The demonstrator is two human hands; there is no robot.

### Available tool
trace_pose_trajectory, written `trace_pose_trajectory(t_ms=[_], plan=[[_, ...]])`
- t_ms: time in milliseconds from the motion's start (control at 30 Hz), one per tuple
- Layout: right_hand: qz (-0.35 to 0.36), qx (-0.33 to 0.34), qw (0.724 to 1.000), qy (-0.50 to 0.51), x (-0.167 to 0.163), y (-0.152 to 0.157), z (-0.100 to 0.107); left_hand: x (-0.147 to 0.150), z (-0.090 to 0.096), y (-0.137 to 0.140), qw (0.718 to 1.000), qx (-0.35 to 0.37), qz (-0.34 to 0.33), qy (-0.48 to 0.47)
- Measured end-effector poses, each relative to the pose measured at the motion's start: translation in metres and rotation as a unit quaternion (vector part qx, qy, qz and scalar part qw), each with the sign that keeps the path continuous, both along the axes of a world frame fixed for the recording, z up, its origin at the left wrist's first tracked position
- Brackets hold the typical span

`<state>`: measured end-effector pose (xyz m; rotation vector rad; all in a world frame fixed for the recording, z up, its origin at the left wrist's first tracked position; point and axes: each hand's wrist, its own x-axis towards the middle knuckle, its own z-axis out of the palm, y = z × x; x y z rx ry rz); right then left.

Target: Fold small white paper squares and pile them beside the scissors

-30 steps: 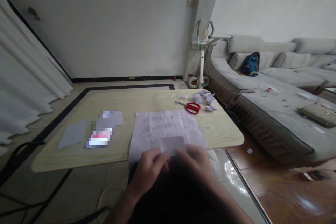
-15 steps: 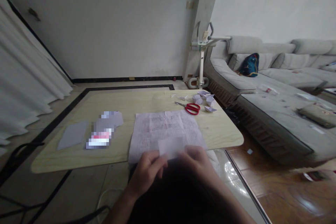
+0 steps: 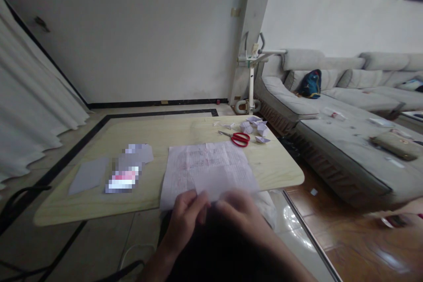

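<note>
A plain white piece of paper (image 3: 214, 180) is held over the near part of a large printed sheet (image 3: 180, 163) at the table's front edge. My left hand (image 3: 188, 211) is closed, pinching the paper's lower left corner between thumb and fingers. At its lower right edge is my right hand (image 3: 243, 211), curled but smeared by motion, so its grip on the paper is unclear. Beyond the printed sheet lie red-handled scissors (image 3: 240, 139), blades pointing left. Several folded paper pieces (image 3: 262, 128) sit beside them at the far right.
On the left of the pale wooden table (image 3: 158, 128) lie a blank white sheet (image 3: 88, 176) and a pixelated, bright item (image 3: 124, 180) with paper behind it. Small paper scraps (image 3: 230, 126) are near the scissors. A grey sofa (image 3: 346, 154) stands to the right.
The white paper in my hands now shows a broader face and reaches further left and up. My right hand has moved slightly down. The whole view has shifted a little.
</note>
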<state>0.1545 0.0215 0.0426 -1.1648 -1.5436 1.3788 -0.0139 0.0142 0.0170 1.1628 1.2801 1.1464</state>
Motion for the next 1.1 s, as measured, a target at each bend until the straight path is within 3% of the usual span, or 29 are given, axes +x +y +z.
trace_pose_trajectory(t_ms=[100, 167, 333, 467, 700, 833, 967, 1033, 1100], plan=[[0.078, -0.063, 0.992, 0.076, -0.011, -0.005, 0.007, 0.006, 0.006, -0.004, 0.999, 0.008, -0.027, 0.018], [0.071, -0.077, 0.989, 0.105, -0.013, -0.003, 0.006, 0.007, 0.006, -0.004, 0.999, 0.004, -0.037, 0.017], [-0.088, -0.006, 0.992, 0.087, -0.002, 0.007, -0.006, 0.003, 0.001, 0.000, 0.999, -0.006, 0.003, -0.038], [-0.049, 0.032, 0.995, 0.082, 0.000, 0.005, -0.009, 0.008, 0.006, 0.001, 1.000, 0.011, 0.006, 0.002], [-0.040, 0.007, 0.994, 0.100, -0.011, -0.001, -0.007, 0.015, 0.015, -0.005, 0.997, 0.034, -0.039, 0.048], [-0.083, 0.094, 0.989, 0.082, 0.005, 0.010, -0.004, 0.007, 0.011, -0.003, 0.998, 0.039, -0.024, 0.039], [-0.196, 0.189, 0.959, 0.084, 0.027, 0.023, 0.001, 0.002, 0.004, 0.001, 0.999, 0.020, 0.025, -0.011], [-0.177, 0.187, 0.963, 0.078, 0.027, 0.023, 0.001, 0.004, 0.004, 0.002, 0.999, 0.014, 0.039, -0.016], [-0.113, 0.148, 0.980, 0.064, 0.017, 0.017, -0.001, 0.009, 0.006, 0.002, 0.999, 0.018, 0.035, 0.000]])
